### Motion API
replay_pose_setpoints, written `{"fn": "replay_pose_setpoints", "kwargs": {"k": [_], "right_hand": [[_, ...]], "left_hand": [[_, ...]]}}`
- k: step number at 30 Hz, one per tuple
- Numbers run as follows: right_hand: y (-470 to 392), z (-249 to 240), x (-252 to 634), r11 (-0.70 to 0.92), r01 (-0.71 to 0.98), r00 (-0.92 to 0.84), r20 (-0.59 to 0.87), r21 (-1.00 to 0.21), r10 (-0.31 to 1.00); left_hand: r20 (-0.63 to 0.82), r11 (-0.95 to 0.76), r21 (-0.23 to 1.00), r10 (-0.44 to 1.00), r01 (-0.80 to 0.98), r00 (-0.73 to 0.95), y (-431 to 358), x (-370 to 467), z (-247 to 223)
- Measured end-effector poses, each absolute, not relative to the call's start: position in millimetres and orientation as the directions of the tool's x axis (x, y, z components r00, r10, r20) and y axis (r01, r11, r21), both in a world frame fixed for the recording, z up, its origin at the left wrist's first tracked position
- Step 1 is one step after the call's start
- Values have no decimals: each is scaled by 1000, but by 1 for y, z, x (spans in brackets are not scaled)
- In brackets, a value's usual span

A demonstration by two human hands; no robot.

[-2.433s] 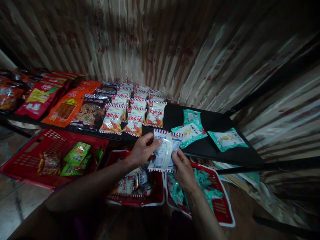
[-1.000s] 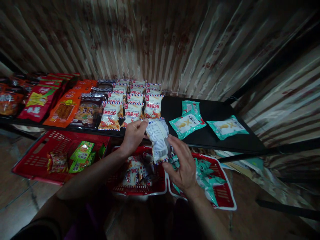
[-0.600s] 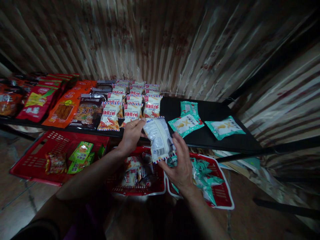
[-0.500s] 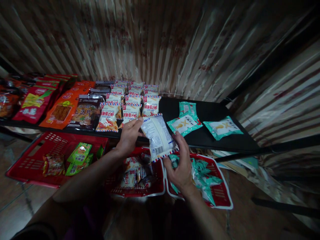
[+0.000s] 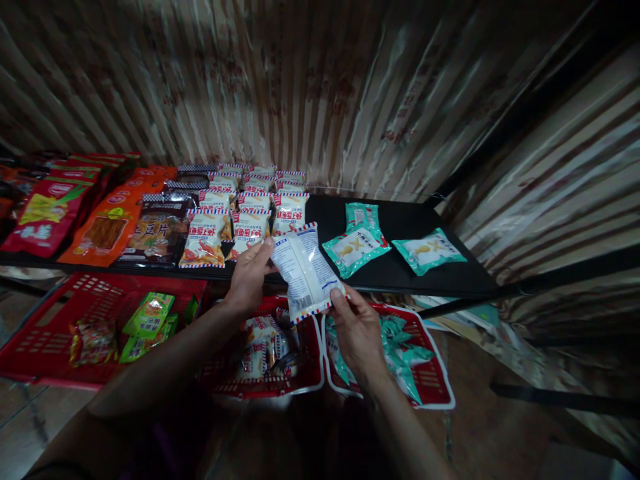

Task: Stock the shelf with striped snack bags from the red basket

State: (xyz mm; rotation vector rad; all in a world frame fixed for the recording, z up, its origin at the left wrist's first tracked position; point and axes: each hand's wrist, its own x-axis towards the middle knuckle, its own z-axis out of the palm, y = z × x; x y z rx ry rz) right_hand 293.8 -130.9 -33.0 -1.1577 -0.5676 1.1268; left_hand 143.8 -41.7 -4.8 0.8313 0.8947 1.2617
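Observation:
A white snack bag [image 5: 304, 272] with a red-and-blue striped edge is held up in front of the black shelf [image 5: 415, 220], its printed back and barcode facing me. My left hand [image 5: 249, 277] pinches its upper left corner. At the lower right corner, my right hand [image 5: 357, 330] grips it between thumb and fingers. Matching snack bags [image 5: 250, 223] stand in rows on the shelf just behind my left hand. Right of the held bag lie a teal snack bag [image 5: 356, 250] and another teal bag [image 5: 429, 251], with a third partly covered behind.
Farther left on the shelf are brown bags [image 5: 157, 230], orange bags [image 5: 110, 223] and red bags [image 5: 47, 210]. Below stand a red basket with green packets [image 5: 150, 313], a middle basket with white bags [image 5: 263, 343], and a right basket [image 5: 440, 373] with teal bags. Corrugated sheeting [image 5: 300, 87] rises behind.
My right thumb and fingers have closed on the bag's lower right corner, where the hand was more spread before. The whole scene has shifted slightly left in view.

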Motion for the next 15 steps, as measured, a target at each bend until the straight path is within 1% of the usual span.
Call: {"fn": "replay_pose_setpoints", "kwargs": {"k": [2, 5, 8, 11, 15], "right_hand": [[-131, -34, 296, 8, -389, 386, -156, -921, 909], [-131, -36, 300, 39, -335, 434, -117, -941, 893], [-130, -39, 304, 27, -265, 455, -100, -964, 885], [-131, -38, 306, 5, -150, 468, -67, -989, 881], [-132, -34, 306, 2, -36, 469, -15, -999, 883]], "left_hand": [[-116, 153, 859, 988, -489, 105, -41, 145, -5], [-212, 277, 751, 961, -599, 178, -40, 146, -3], [-276, 385, 672, 923, -633, 268, -38, 145, 1], [-255, 394, 675, 918, -623, 304, -38, 145, 3], [-246, 362, 705, 931, -610, 269, -40, 145, 3]]}}
